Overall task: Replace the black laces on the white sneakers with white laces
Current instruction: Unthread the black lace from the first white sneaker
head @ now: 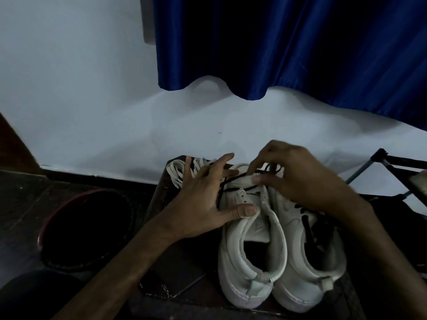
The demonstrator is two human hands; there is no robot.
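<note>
Two white sneakers stand side by side on a dark low table (pixel 184 269), heels toward me. My left hand (pixel 203 204) presses on the left sneaker (pixel 249 262), thumb on its tongue, fingers spread over the front. A black lace (pixel 233 179) runs loosely across this shoe's eyelets. My right hand (pixel 298 174) pinches that black lace near the toe end. The right sneaker (pixel 307 269) keeps its black lace (pixel 307 227), partly hidden under my right wrist. White laces (pixel 180 174) lie bunched at the table's far left corner, beyond my left fingers.
A round dark basin with a red rim (pixel 85 229) sits on the floor to the left of the table. A black metal stand (pixel 390 167) is at the right. A white wall and a blue curtain (pixel 288 47) rise behind.
</note>
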